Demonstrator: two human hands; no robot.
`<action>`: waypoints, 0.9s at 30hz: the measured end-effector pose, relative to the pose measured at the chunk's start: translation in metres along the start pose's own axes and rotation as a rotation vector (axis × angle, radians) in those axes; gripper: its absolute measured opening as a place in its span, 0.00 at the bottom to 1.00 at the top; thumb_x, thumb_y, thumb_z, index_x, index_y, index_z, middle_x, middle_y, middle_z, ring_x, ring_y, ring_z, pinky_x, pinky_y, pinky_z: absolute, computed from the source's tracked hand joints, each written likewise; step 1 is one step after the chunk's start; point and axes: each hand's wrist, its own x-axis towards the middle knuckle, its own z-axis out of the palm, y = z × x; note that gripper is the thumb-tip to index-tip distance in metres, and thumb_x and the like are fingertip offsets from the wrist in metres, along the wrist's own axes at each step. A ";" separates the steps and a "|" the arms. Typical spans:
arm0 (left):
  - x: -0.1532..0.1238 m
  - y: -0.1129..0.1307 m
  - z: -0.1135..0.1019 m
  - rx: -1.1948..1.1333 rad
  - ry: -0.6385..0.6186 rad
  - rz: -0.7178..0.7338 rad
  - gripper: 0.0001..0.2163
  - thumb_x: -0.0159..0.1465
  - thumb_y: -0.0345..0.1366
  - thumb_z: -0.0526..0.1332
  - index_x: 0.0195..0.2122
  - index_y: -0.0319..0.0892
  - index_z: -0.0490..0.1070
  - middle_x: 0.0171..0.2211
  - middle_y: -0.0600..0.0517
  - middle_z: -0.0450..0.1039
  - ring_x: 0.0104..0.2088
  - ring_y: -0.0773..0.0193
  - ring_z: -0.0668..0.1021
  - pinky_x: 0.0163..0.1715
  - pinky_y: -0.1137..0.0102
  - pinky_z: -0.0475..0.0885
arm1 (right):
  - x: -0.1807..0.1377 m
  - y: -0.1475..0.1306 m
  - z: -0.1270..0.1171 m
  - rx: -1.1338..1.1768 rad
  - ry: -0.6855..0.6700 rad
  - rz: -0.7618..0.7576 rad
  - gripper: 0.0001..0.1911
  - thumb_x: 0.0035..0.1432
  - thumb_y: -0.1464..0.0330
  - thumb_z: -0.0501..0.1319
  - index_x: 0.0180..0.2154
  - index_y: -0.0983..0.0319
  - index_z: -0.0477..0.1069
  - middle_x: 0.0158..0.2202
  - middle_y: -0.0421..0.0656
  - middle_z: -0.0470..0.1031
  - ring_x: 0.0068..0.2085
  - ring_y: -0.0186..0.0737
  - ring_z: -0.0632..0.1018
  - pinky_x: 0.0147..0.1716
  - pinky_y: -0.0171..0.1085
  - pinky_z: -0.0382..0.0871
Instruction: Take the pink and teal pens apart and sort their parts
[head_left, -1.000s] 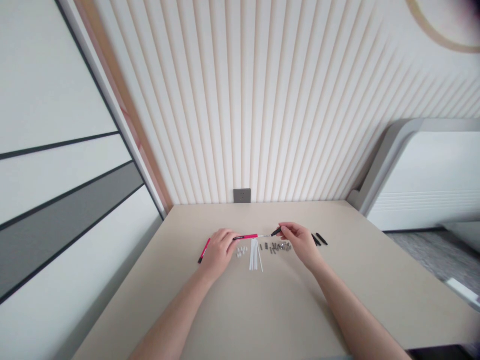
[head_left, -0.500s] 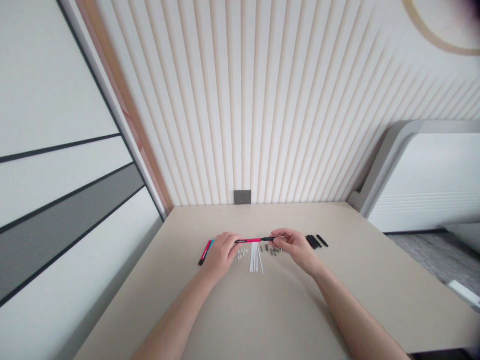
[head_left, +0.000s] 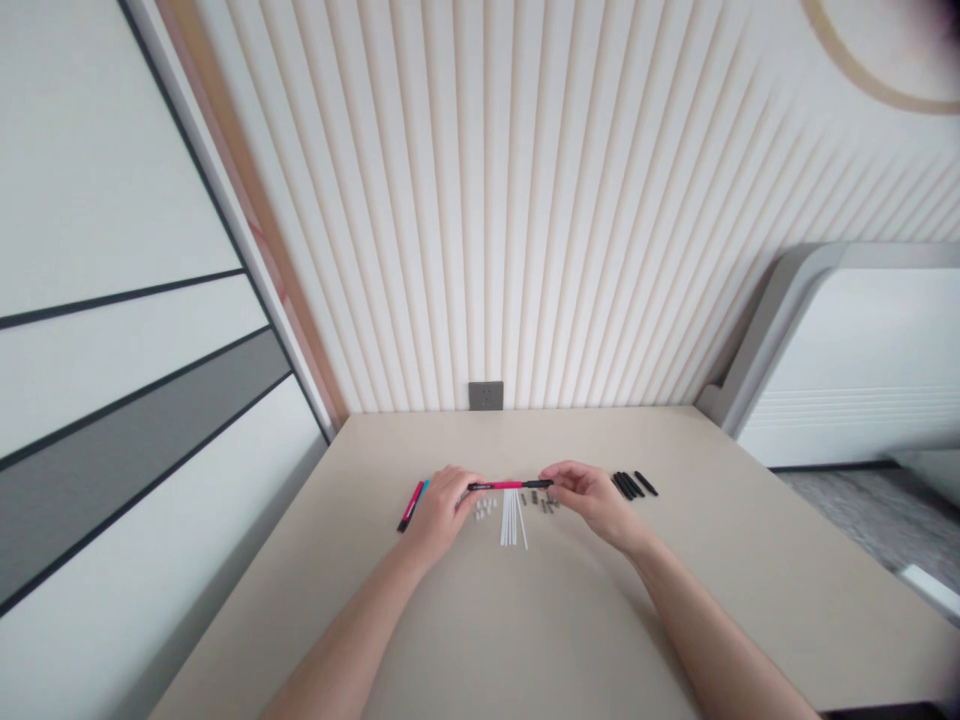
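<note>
You are holding a slim pink-and-black pen (head_left: 506, 485) crosswise above the beige counter (head_left: 525, 620), its long axis running left to right. Your left hand (head_left: 442, 510) is gripping the pink end, your right hand (head_left: 592, 497) is pinching the black tip, and your hands are apart.

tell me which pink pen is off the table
The pink pen held level between the left hand and right hand; the other pink pen lies on the table beside a blue one.

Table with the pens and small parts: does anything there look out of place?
One white rod at the right of the row splays off at an angle, while the other white rods lie side by side.
</note>
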 end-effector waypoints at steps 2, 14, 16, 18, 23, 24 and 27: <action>0.000 0.001 0.000 -0.033 -0.018 -0.003 0.04 0.67 0.34 0.58 0.41 0.45 0.71 0.36 0.51 0.74 0.39 0.60 0.75 0.42 0.64 0.71 | 0.000 0.000 0.001 -0.011 0.005 -0.001 0.20 0.49 0.56 0.69 0.40 0.63 0.75 0.36 0.46 0.79 0.36 0.40 0.77 0.37 0.40 0.71; 0.001 0.003 0.000 -0.030 0.010 0.035 0.06 0.68 0.38 0.57 0.41 0.45 0.71 0.34 0.51 0.74 0.38 0.61 0.75 0.41 0.64 0.71 | 0.001 0.003 0.002 -0.084 0.015 0.009 0.21 0.54 0.54 0.65 0.42 0.63 0.74 0.28 0.42 0.78 0.28 0.38 0.78 0.34 0.39 0.72; 0.001 0.004 -0.001 -0.035 0.012 0.047 0.05 0.68 0.37 0.57 0.41 0.45 0.71 0.35 0.51 0.74 0.38 0.61 0.75 0.40 0.65 0.71 | 0.001 0.004 0.004 -0.112 0.023 0.022 0.22 0.56 0.51 0.62 0.42 0.63 0.74 0.24 0.40 0.76 0.25 0.37 0.76 0.32 0.38 0.71; 0.002 0.005 -0.001 -0.036 0.016 0.057 0.05 0.68 0.37 0.57 0.40 0.45 0.71 0.34 0.51 0.74 0.37 0.61 0.75 0.39 0.65 0.71 | 0.001 0.003 0.006 -0.137 0.041 0.025 0.23 0.57 0.50 0.59 0.41 0.62 0.74 0.22 0.40 0.75 0.24 0.37 0.75 0.30 0.38 0.70; 0.002 0.006 -0.002 -0.009 0.041 0.042 0.04 0.68 0.36 0.57 0.40 0.44 0.70 0.35 0.51 0.74 0.38 0.61 0.76 0.40 0.65 0.72 | -0.001 0.000 0.008 -0.121 0.002 0.001 0.21 0.57 0.53 0.62 0.42 0.62 0.73 0.27 0.40 0.75 0.30 0.37 0.76 0.34 0.38 0.69; 0.002 0.005 -0.002 -0.003 0.044 0.037 0.04 0.68 0.36 0.57 0.41 0.44 0.70 0.36 0.51 0.74 0.39 0.61 0.76 0.41 0.65 0.72 | -0.001 0.000 0.008 -0.117 -0.005 -0.001 0.20 0.56 0.54 0.63 0.43 0.62 0.73 0.27 0.40 0.75 0.30 0.37 0.75 0.34 0.38 0.69; 0.001 0.002 0.000 0.012 0.062 0.009 0.08 0.67 0.36 0.60 0.47 0.44 0.68 0.39 0.50 0.74 0.40 0.60 0.76 0.43 0.64 0.71 | -0.001 0.000 0.008 -0.113 -0.006 0.003 0.19 0.55 0.56 0.64 0.42 0.63 0.72 0.27 0.40 0.74 0.30 0.37 0.75 0.34 0.38 0.68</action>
